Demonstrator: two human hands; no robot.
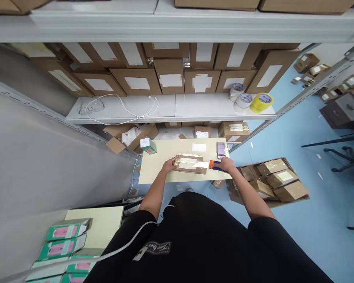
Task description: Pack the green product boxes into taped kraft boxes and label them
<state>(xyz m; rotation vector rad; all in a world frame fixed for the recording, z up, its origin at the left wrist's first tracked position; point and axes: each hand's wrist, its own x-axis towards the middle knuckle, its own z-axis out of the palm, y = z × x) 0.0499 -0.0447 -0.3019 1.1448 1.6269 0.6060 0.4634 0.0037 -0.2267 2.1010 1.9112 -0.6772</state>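
A small cardboard box (205, 170) with a white label lies on the pale yellow table in front of me, shiny tape running along its top. At its left end, my left hand (169, 164) grips the box with curled fingers. My right hand (227, 163) is closed around the dark blue handle of a tape dispenser (215, 165) with an orange front part. The dispenser's front meets the right end of the box, where a pale strip (204, 164) shows. A phone (221, 149) lies just beyond my right hand.
On the table (153, 173) stand a green-and-white box (148, 145) and a white paper (199, 147). The shelf ahead holds cardboard boxes, a white cable and tape rolls (261, 102). A large carton (295, 198) of parcels sits on the floor to the right; green boxes (60, 232) are stacked lower left.
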